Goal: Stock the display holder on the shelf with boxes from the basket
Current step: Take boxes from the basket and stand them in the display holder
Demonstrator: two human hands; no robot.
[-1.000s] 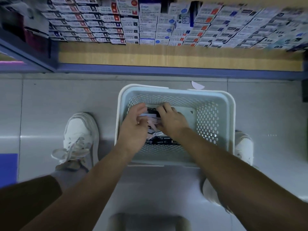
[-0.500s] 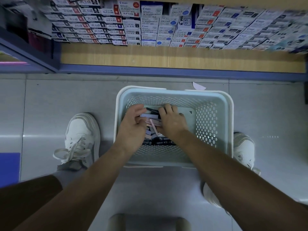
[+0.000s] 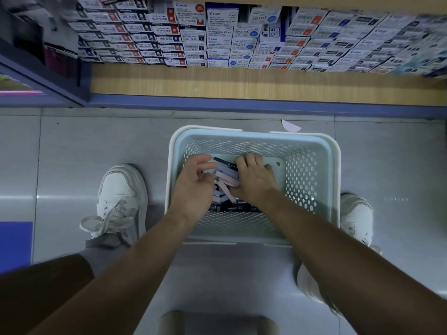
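- The boxes [image 3: 227, 176] are piled in the one basket [image 3: 302, 170], between two hands, long axes running roughly hand to hand.
- The left hand [image 3: 193, 187] is spread loosely beside them, nothing held.
- The right hand [image 3: 255, 182] is laid on them, fingers bent; a grip cannot be told.
- About four pale boxes are counted; dark ones beneath cannot be.

A pale, perforated plastic basket [image 3: 314, 151] stands on the grey tiled floor [image 3: 72, 153] between two white lace-up sneakers [image 3: 121, 197], just in front of a wooden shelf with a blue front edge [image 3: 242, 83] that carries tight rows of stacked white pen-refill cartons [image 3: 217, 35]. Inside the basket lies a loose heap of slim pink, lilac and black boxes [image 3: 227, 176]. The left hand [image 3: 193, 187] hovers at the heap's left side with fingers spread and loosely bent, while the right hand [image 3: 256, 180] lies palm down on it, fingers curled over the far end, its grip hidden.
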